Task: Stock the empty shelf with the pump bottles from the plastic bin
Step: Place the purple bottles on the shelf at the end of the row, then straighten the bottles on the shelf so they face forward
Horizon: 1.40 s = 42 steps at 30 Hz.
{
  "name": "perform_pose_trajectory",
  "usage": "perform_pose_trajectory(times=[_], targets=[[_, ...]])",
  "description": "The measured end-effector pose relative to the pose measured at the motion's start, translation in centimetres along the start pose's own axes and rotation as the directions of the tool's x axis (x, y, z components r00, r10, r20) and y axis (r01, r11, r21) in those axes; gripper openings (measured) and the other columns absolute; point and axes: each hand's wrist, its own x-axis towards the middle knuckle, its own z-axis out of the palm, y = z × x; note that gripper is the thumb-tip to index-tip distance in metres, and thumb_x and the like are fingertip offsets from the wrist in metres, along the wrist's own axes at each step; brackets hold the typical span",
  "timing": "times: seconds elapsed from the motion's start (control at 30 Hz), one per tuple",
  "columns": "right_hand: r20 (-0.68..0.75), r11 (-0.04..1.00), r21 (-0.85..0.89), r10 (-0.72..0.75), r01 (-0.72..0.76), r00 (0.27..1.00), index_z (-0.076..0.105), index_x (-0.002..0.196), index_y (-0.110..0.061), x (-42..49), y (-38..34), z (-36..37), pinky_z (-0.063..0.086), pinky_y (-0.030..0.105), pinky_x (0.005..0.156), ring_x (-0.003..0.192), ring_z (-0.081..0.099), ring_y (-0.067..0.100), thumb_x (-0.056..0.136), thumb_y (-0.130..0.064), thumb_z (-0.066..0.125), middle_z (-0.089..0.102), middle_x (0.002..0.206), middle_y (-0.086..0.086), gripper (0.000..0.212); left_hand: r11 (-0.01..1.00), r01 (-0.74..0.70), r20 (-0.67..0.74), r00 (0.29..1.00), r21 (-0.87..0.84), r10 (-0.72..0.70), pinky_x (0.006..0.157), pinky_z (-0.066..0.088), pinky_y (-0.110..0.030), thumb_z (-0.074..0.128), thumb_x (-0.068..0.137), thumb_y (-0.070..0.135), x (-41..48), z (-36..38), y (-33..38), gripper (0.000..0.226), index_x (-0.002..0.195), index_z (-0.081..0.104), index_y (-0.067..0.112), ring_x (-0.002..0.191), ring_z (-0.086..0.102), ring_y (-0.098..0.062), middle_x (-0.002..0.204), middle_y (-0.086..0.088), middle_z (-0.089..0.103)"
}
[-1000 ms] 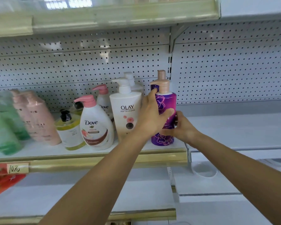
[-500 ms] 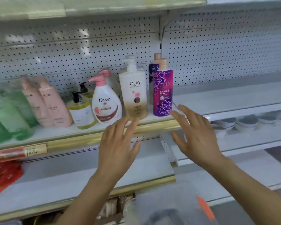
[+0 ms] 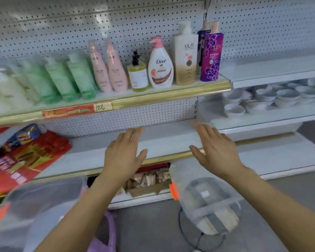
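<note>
A row of pump bottles stands on the gold-edged shelf (image 3: 171, 93): a purple flowered bottle (image 3: 211, 57) at the right end, then a white-and-gold Olay bottle (image 3: 185, 55), a Dove bottle (image 3: 160, 68), a yellow one (image 3: 137, 73), two pink ones (image 3: 108, 70) and several green ones (image 3: 69, 79). My left hand (image 3: 125, 155) and my right hand (image 3: 214, 150) hover empty, fingers spread, below that shelf and above a clear plastic bin (image 3: 207, 200) with orange latches. The bin's contents are blurred.
The lower shelf (image 3: 162, 142) carries red snack bags (image 3: 24, 159) at the left. White bowls (image 3: 262, 99) sit on the shelf unit to the right. A box of small packets (image 3: 149, 180) is on the bottom shelf. A second clear bin (image 3: 35, 200) is at lower left.
Both hands let go of the purple bottle, left standing at the row's right end, and dropped away from the shelf. The view tilted down, bringing the bins into sight.
</note>
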Motion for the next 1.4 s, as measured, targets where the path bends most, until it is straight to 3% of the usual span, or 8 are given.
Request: perform_pose_trajectory(times=[0.27, 0.37, 0.67, 0.83, 0.9, 1.0, 1.17, 1.4], targets=[[0.102, 0.996, 0.087, -0.009, 0.0, 0.995, 0.017, 0.152, -0.025, -2.2, -11.9, -3.9, 0.035, 0.03, 0.066, 0.108, 0.058, 0.023, 0.096, -0.041, 0.047, 0.05, 0.137, -0.002, 0.065, 0.993, 0.119, 0.048, 0.992, 0.003, -0.119, 0.079, 0.049, -0.037, 0.049, 0.095, 0.046, -9.1, -6.7, -6.3, 0.068, 0.153, 0.018, 0.031, 0.12, 0.05, -0.023, 0.139, 0.003, 0.045], [0.116, 0.996, 0.09, -0.02, 0.009, 0.993, 0.012, 0.152, -0.027, -0.7, -14.7, -4.7, 0.038, 0.03, 0.067, 0.111, 0.058, 0.02, 0.097, -0.043, 0.043, 0.046, 0.141, -0.006, 0.065, 0.989, 0.149, 0.013, 0.989, -0.014, -0.149, 0.076, 0.05, -0.037, 0.048, 0.095, 0.047, -10.1, -8.4, -9.5, 0.067, 0.153, 0.018, 0.031, 0.118, 0.05, -0.022, 0.139, 0.004, 0.045], [0.126, 0.983, 0.11, -0.158, 0.144, 0.979, 0.017, 0.148, -0.033, 7.6, -26.7, -0.8, 0.05, 0.031, 0.075, 0.109, 0.059, 0.016, 0.097, -0.046, 0.041, 0.048, 0.136, -0.01, 0.058, 0.968, 0.243, -0.02, 0.97, -0.056, -0.244, 0.077, 0.049, -0.034, 0.054, 0.093, 0.047, -11.7, -10.8, -24.7, 0.068, 0.151, 0.022, 0.032, 0.121, 0.051, -0.017, 0.136, 0.007, 0.047], [0.162, 0.977, 0.176, -0.154, 0.125, 0.975, 0.017, 0.146, -0.037, 12.5, -33.4, 2.2, 0.052, 0.033, 0.077, 0.11, 0.06, 0.013, 0.096, -0.048, 0.043, 0.049, 0.134, -0.012, 0.057, 0.953, 0.299, -0.026, 0.953, -0.057, -0.301, 0.084, 0.049, -0.035, 0.057, 0.089, 0.048, -10.6, -12.4, -32.5, 0.069, 0.149, 0.026, 0.036, 0.126, 0.05, -0.016, 0.143, 0.009, 0.045], [0.138, 0.968, 0.207, -0.17, 0.14, 0.976, 0.017, 0.146, -0.037, 20.1, -42.8, 7.1, 0.051, 0.032, 0.075, 0.11, 0.06, 0.012, 0.096, -0.048, 0.044, 0.049, 0.135, -0.013, 0.058, 0.929, 0.351, -0.004, 0.935, -0.119, -0.354, 0.09, 0.048, -0.037, 0.059, 0.088, 0.048, -8.9, -13.5, -45.0, 0.07, 0.148, 0.026, 0.038, 0.126, 0.05, -0.016, 0.144, 0.01, 0.045], [0.145, 0.954, 0.269, -0.174, 0.131, 0.974, 0.02, 0.145, -0.036, 21.6, -45.4, 6.7, 0.049, 0.033, 0.076, 0.109, 0.06, 0.013, 0.095, -0.047, 0.045, 0.049, 0.136, -0.01, 0.057, 0.941, 0.307, 0.026, 0.952, -0.142, -0.306, 0.089, 0.05, -0.043, 0.057, 0.09, 0.049, -7.3, -14.0, -48.4, 0.067, 0.147, 0.024, 0.039, 0.122, 0.053, -0.017, 0.143, 0.01, 0.044], [0.106, 0.931, 0.346, -0.158, 0.112, 0.982, 0.03, 0.143, -0.035, 28.9, -50.2, 8.0, 0.049, 0.031, 0.075, 0.106, 0.06, 0.01, 0.094, -0.043, 0.051, 0.052, 0.132, -0.014, 0.054, 0.959, 0.23, 0.043, 0.973, -0.165, -0.226, 0.087, 0.05, -0.036, 0.058, 0.091, 0.048, -1.4, -14.9, -55.6, 0.063, 0.145, 0.028, 0.04, 0.122, 0.052, -0.009, 0.141, 0.015, 0.043], [0.016, 0.892, 0.393, -0.25, 0.223, 0.968, 0.048, 0.13, -0.033, 37.6, -51.4, 7.1, 0.051, 0.034, 0.079, 0.102, 0.06, 0.01, 0.091, -0.04, 0.055, 0.054, 0.128, -0.014, 0.04, 0.828, 0.252, -0.085, 0.938, -0.502, -0.337, 0.09, 0.052, -0.036, 0.066, 0.089, 0.039, 2.4, -17.0, -58.2, 0.049, 0.135, 0.049, 0.031, 0.11, 0.056, -0.004, 0.129, 0.016, 0.054]])
